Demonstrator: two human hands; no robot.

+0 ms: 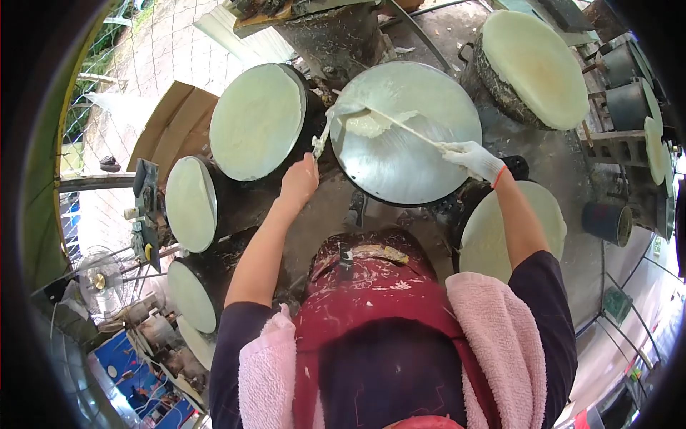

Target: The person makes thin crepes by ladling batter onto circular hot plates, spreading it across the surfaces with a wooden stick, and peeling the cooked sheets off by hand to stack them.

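Note:
In front of me stands a large round griddle with a shiny surface. A wet patch of pale batter lies on its upper left part. My right hand, in a white glove, is closed on a thin pale stick that reaches across the griddle to the batter. My bare left hand is closed at the griddle's left edge around a batter-coated handle. Its far end meets the smeared batter, so its exact kind is unclear.
Round griddles covered with pale batter sheets surround me: one at left, one at upper right, one under my right arm. Smaller ones line the left side. A fan stands lower left, a dark bucket at right.

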